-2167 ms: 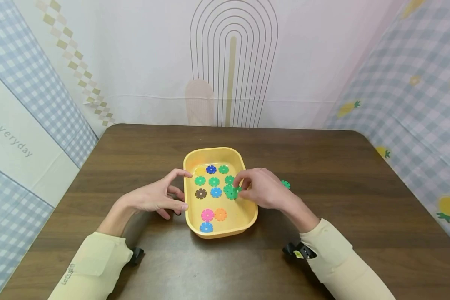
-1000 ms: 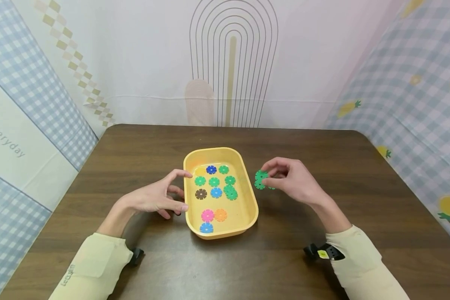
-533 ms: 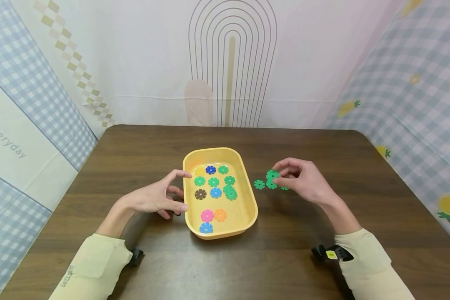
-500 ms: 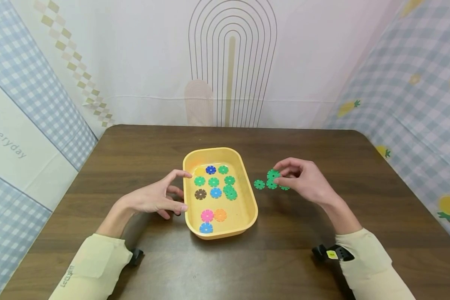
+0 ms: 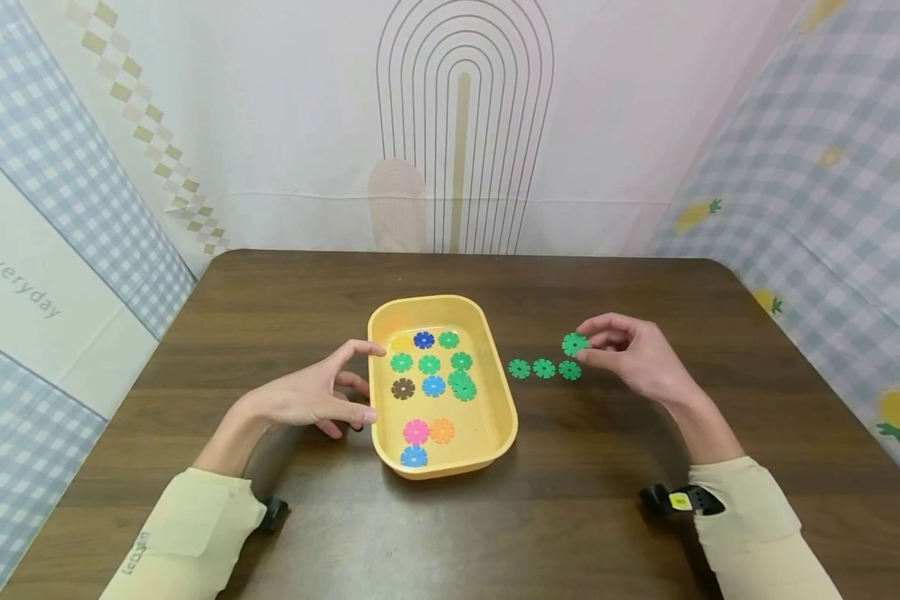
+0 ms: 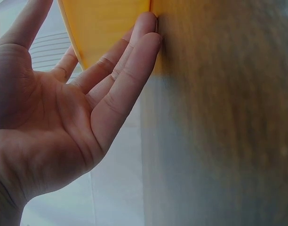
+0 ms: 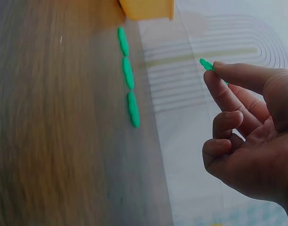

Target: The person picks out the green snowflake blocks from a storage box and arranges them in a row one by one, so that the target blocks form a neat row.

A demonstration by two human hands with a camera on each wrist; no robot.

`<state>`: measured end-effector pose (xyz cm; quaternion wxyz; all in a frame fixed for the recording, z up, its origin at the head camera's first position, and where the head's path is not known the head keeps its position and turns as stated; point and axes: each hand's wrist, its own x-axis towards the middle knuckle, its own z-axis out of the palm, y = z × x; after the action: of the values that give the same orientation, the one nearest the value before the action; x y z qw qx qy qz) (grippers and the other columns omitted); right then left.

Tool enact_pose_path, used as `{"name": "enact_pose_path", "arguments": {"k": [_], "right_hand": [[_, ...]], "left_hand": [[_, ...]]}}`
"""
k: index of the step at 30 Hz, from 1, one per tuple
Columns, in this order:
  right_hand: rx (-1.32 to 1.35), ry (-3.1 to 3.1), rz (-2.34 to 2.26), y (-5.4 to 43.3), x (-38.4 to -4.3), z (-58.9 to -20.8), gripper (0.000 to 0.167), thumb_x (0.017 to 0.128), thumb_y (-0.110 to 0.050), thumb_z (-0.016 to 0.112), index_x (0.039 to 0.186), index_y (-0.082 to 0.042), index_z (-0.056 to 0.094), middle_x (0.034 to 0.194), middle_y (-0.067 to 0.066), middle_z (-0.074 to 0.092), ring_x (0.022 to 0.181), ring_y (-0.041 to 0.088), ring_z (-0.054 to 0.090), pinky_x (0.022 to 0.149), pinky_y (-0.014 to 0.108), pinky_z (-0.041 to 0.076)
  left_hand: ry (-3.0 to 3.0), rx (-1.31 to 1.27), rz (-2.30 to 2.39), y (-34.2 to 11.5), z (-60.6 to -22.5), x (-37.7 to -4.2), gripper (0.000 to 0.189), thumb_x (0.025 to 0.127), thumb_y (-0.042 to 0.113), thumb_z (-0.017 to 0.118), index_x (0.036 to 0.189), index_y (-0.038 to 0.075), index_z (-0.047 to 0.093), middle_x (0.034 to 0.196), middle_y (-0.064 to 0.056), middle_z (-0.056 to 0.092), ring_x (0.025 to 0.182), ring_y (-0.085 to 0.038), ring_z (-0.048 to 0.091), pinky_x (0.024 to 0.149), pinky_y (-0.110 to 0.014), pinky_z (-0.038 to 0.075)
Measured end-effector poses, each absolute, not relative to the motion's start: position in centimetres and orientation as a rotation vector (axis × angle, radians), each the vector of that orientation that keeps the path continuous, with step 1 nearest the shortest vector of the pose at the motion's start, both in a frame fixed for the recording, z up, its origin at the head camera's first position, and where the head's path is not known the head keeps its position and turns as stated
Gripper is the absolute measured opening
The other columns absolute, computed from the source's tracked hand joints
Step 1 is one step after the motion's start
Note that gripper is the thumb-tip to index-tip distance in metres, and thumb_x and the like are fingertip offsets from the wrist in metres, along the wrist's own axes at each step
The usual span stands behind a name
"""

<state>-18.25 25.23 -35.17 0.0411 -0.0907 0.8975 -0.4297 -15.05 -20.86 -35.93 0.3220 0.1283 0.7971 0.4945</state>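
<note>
My right hand (image 5: 637, 354) pinches a green notched snowflake disc (image 5: 574, 344) between thumb and index finger. In the right wrist view, that disc (image 7: 206, 64) is held raised off the table, seen nearly edge-on. Below it in the head view, three more green discs (image 5: 543, 368) lie flat in a row on the table. My left hand (image 5: 318, 389) rests at the left side of a yellow plastic tray (image 5: 504, 408), thumb and index fingertip at its rim. The left wrist view shows its other fingers (image 6: 123, 94) stretched out alongside the tray wall.
Inside the tray lie several discs: green, a dark blue one (image 5: 423, 340), a brown one (image 5: 402, 389), a pink one (image 5: 416, 431), an orange one (image 5: 442, 431), light blue and yellow. The dark wooden table (image 5: 607, 533) meets a patterned curtain (image 5: 307, 125) behind.
My right hand has lifted a green disc out of the tray and carried it rightward over the row, whose three discs now all show. The left hand has stayed at the rim.
</note>
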Motion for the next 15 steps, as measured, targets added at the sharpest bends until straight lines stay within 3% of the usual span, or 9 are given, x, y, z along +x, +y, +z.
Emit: {"name": "enact_pose_path", "arguments": {"k": [15], "right_hand": [[-0.215, 2.746, -1.215, 28.1, -19.4, -36.9, 0.039, 0.097, -0.024, 0.080, 0.128, -0.005, 0.067, 0.100, 0.008, 0.077, 0.091, 0.016, 0.066, 0.078, 0.029, 0.050]], "left_hand": [[2.087, 0.339, 1.303, -20.9, -36.0, -15.1, 0.089, 0.095, 0.027, 0.082, 0.158, 0.026, 0.019, 0.146, -0.027, 0.050, 0.094, -0.029, 0.071, 0.079, -0.045, 0.062]]}}
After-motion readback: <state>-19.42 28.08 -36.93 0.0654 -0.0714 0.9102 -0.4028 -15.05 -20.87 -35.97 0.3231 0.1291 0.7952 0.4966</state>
